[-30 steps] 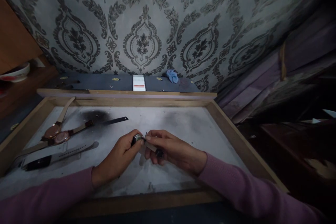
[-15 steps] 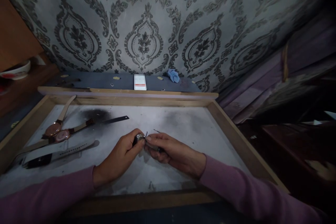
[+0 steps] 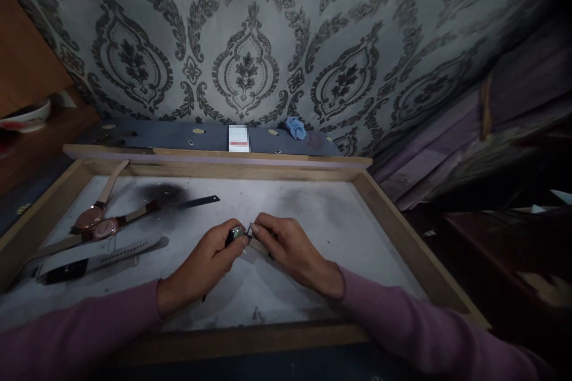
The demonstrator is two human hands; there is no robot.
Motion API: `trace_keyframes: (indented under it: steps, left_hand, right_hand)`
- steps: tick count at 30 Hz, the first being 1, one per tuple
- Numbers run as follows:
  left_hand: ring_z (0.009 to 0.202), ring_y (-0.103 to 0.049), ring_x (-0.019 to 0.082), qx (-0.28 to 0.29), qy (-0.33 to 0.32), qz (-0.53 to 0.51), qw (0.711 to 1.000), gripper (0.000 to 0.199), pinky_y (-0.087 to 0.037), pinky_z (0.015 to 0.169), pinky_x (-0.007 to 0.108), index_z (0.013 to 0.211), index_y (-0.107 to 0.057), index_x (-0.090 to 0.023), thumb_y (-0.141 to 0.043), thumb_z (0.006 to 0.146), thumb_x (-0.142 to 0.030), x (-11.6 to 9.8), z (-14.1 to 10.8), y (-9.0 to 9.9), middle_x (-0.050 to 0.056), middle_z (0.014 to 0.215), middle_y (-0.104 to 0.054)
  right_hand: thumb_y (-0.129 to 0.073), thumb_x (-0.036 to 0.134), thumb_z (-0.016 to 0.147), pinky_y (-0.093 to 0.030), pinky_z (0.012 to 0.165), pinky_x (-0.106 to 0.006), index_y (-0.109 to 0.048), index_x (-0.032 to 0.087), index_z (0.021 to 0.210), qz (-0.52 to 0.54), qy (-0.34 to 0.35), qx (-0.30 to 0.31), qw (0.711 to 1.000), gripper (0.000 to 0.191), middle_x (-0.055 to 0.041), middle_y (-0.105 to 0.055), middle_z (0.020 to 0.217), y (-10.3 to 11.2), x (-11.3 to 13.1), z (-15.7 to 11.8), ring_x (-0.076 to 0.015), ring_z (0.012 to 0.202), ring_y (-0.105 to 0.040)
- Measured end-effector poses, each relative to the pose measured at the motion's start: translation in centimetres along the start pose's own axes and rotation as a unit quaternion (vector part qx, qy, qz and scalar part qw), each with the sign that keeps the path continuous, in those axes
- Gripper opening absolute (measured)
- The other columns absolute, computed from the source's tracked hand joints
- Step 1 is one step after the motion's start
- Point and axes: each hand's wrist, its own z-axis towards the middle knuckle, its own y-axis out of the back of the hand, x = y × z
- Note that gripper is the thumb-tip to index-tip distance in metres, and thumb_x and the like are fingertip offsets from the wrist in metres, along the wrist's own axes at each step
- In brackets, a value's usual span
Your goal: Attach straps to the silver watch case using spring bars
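Observation:
My left hand (image 3: 210, 259) is closed around a wristwatch (image 3: 238, 232), its shiny round case showing between thumb and forefinger. A light strap (image 3: 259, 246) runs from the case under my right hand. The fingertips of my right hand (image 3: 288, 247) pinch together at the case's right edge, where a small thin pin (image 3: 249, 228) sticks up. My right palm and lower fingers are partly hidden. To the left lie two rose-coloured watches (image 3: 90, 218) and a dark-faced watch with a white strap (image 3: 67, 271).
A shallow wooden tray (image 3: 397, 250) with a white, smudged bottom surrounds the work. A flat dark metal blade (image 3: 199, 202) lies behind my left hand. Beyond the tray's back rim are a small white box (image 3: 239, 138) and a crumpled blue cloth (image 3: 295, 128). A bowl (image 3: 29, 116) stands far left.
My right hand has turned over, knuckles now up, and its fingertips rose to the pin. The thin dark tool that stuck out of its fingers is out of sight. My left hand stays put.

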Motion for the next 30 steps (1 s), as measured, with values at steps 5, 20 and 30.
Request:
trace_keyframes:
  steps: [5,20,30]
  left_hand:
    - [0.050,-0.029,0.009,-0.002,0.006,0.011,1.000,0.022,-0.025,0.047,0.022,0.077,-0.046,-0.019,-0.046,0.091,-0.035,0.25,0.06,0.00,-0.009,0.058,-0.031]
    - [0.050,-0.029,0.010,0.000,-0.002,0.034,0.999,0.021,-0.025,0.048,0.023,0.072,-0.044,-0.020,-0.046,0.089,-0.032,0.35,0.13,-0.07,-0.008,0.057,-0.031]
    - [0.049,-0.031,0.010,-0.003,0.008,0.033,0.999,0.021,-0.025,0.046,0.022,0.071,-0.042,-0.020,-0.047,0.088,-0.032,0.82,0.06,-0.15,-0.008,0.057,-0.032]
  right_hand:
    - [-0.040,0.032,0.097,-0.031,0.053,-0.023,-0.051,0.018,0.068,-0.067,0.055,-0.013,0.996,0.034,0.0019,-0.047,0.057,0.00,0.05,-0.15,-0.0095,0.051,-0.044]
    - [-0.033,0.033,0.099,-0.030,0.052,-0.025,-0.044,0.020,0.066,-0.115,0.078,0.013,0.990,0.038,0.0014,-0.043,0.056,-0.29,0.01,-0.36,-0.0103,0.050,-0.042]
    - [-0.038,0.010,0.091,-0.025,0.050,-0.024,-0.047,0.019,0.071,-0.170,0.123,0.038,0.977,0.024,0.0003,-0.048,0.060,-0.16,0.05,-0.88,-0.0104,0.050,-0.037]
